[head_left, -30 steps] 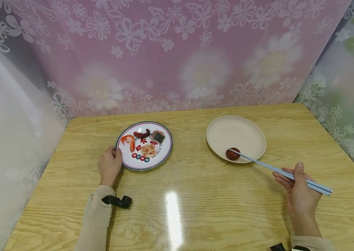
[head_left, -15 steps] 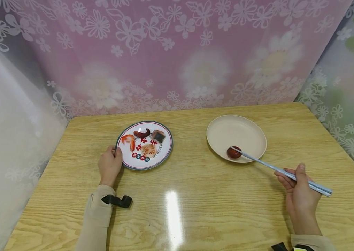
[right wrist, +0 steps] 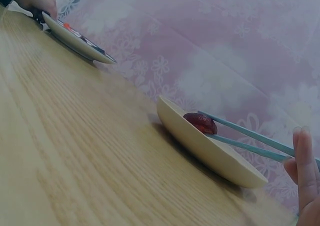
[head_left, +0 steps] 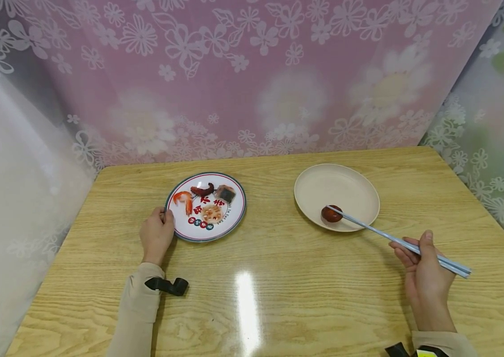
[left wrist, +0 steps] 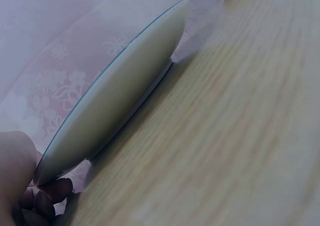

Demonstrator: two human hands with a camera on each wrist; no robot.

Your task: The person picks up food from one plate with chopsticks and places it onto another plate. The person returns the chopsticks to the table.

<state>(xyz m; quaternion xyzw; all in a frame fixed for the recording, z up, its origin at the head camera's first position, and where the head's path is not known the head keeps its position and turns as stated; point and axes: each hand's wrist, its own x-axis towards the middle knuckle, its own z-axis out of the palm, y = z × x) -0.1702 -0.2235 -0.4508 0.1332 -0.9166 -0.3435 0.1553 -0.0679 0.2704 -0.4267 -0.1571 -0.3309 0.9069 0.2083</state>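
Note:
My right hand [head_left: 430, 282] holds a pair of pale blue chopsticks [head_left: 381, 233]. Their tips are at a dark red-brown oval piece of food [head_left: 330, 216] on the near side of a beige plate [head_left: 334, 183]. In the right wrist view, one stick lies along the top of the food piece [right wrist: 199, 121] and the other along its lower side. My left hand [head_left: 157, 238] pinches the left rim of a white plate [head_left: 234, 215], thumb on top and fingers beneath. On that plate lie a shrimp [head_left: 188, 203], a brown curled piece [head_left: 203, 191], a dark-topped block [head_left: 225, 194] and a lotus root slice [head_left: 212, 214].
Both plates stand on a wood-grain table [head_left: 279, 258], with a stretch of tabletop between them. A pink flowered curtain [head_left: 252, 99] hangs behind the back edge, and pale curtains hang at both sides. Black straps [head_left: 167, 286] sit on the wrists.
The oval food piece and the chopstick tips have shifted slightly away from the near rim of the beige plate. The left hand and the white plate have stayed put.

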